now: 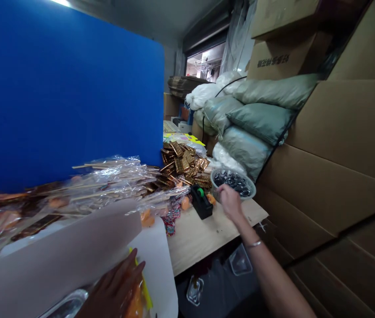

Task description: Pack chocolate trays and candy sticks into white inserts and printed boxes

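While your right hand (229,203) bunches its fingers at the rim of a clear plastic tub (232,182) of dark pieces at one o'clock, grip unclear, your left hand (114,285) lies open on a white board (157,260) at seven o'clock, beside a yellow strip (144,287), palm steadying it

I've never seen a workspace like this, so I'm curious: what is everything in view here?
Blue panel: one, blue, left, behind the table.
Wrapped sticks: many, clear and orange, along the table's left.
Foil packets: a heap, copper, behind the tape dispenser.
Tape dispenser: one, black and green, on the table.
Plastic bowl: one, clear, dark contents, far table edge.
Wooden table: one, pale, centre.
Card sheets: two, beige and white, foreground.
Sacks: several, white and grey-green, piled right.
Cardboard boxes: several, brown, stacked right.
Bracelet: one, silver, right wrist.
Left grip: one bare hand, bottom, by a yellow strip.
Right grip: one bare hand, beside the bowl.
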Tool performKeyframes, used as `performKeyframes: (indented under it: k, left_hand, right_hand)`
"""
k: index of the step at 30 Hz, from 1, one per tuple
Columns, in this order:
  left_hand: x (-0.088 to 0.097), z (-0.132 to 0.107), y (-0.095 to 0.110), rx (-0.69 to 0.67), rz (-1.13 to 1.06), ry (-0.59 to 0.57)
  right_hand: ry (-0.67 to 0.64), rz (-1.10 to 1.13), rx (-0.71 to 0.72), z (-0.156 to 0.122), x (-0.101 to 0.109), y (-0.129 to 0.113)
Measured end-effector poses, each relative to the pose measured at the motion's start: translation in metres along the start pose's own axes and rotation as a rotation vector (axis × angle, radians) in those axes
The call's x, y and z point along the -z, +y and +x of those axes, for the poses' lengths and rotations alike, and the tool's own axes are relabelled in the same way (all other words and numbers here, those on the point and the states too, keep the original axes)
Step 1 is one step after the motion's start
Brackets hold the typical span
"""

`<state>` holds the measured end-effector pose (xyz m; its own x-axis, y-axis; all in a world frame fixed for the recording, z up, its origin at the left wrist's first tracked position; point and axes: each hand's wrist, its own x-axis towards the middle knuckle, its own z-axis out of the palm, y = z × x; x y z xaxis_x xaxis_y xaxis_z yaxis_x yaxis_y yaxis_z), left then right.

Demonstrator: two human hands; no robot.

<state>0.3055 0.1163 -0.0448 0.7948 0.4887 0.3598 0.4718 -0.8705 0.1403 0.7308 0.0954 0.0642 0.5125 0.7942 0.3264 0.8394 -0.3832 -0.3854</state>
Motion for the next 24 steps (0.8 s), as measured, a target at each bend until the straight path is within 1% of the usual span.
performKeyframes:
  k: [1,2,4,6,7,8,9,10,11,12,13,14,15,16,17,18,19,20,22,24]
  left_hand:
    - [0.003,0.0,-0.001,-0.012,-0.007,-0.011]
    - [0.006,0.001,-0.002,-0.03,-0.006,-0.026]
    - [0.016,0.003,-0.002,-0.073,-0.006,-0.064]
    - [0.029,0.006,0.005,-0.08,-0.037,-0.125]
    - [0.036,0.007,0.011,-0.053,-0.069,-0.164]
    - [0.043,0.01,0.017,-0.022,-0.111,-0.219]
    - [0.049,0.012,0.022,0.012,-0.158,-0.26]
    - [0.055,0.016,0.027,0.045,-0.203,-0.319]
    - [0.061,0.019,0.031,0.078,-0.242,-0.352]
    - [0.066,0.022,0.033,0.107,-0.29,-0.369]
    - [0.071,0.024,0.033,0.136,-0.354,-0.385]
    - [0.075,0.025,0.033,0.166,-0.434,-0.384]
    - [0.079,0.026,0.032,0.196,-0.533,-0.377]
    - [0.082,0.026,0.03,0.232,-0.645,-0.361]
    - [0.085,0.026,0.028,0.272,-0.761,-0.333]
    - [0.087,0.027,0.026,0.312,-0.875,-0.306]
    - [0.089,0.027,0.024,0.352,-0.976,-0.284]
    - [0.09,0.027,0.022,0.392,-1.06,-0.267]
    - [0.091,0.028,0.019,0.457,-1.166,-0.249]
    - [0.092,0.03,0.018,0.484,-1.2,-0.24]
  right_hand:
    - [0.034,-0.043,-0.071,0.016,0.013,0.013]
    - [0.04,-0.078,-0.12,0.031,0.024,0.025]
    - [0.013,-0.12,-0.158,0.048,0.037,0.042]
    - [-0.017,-0.134,-0.134,0.05,0.042,0.047]
    - [0.007,-0.128,-0.105,0.046,0.042,0.044]
    - [0.059,-0.097,-0.06,0.039,0.041,0.039]
    - [0.131,-0.032,0.002,0.029,0.04,0.029]
    - [0.202,0.097,0.105,0.016,0.038,0.015]
    - [0.196,0.264,0.237,0.001,0.036,-0.003]
    - [0.095,0.439,0.392,-0.018,0.034,-0.024]
    - [-0.121,0.57,0.568,-0.039,0.033,-0.048]
    - [-0.303,0.653,0.735,-0.063,0.032,-0.074]
    - [-0.442,0.691,0.885,-0.088,0.03,-0.101]
    - [-0.513,0.679,1.021,-0.113,0.028,-0.127]
    - [-0.5,0.617,1.144,-0.136,0.024,-0.151]
    - [-0.437,0.562,1.264,-0.156,0.019,-0.172]
    - [-0.412,0.503,1.368,-0.172,0.012,-0.189]
    - [-0.374,0.439,1.437,-0.184,0.004,-0.202]
    - [-0.317,0.314,1.496,-0.2,-0.011,-0.219]
    - [-0.266,0.266,1.527,-0.207,-0.024,-0.229]
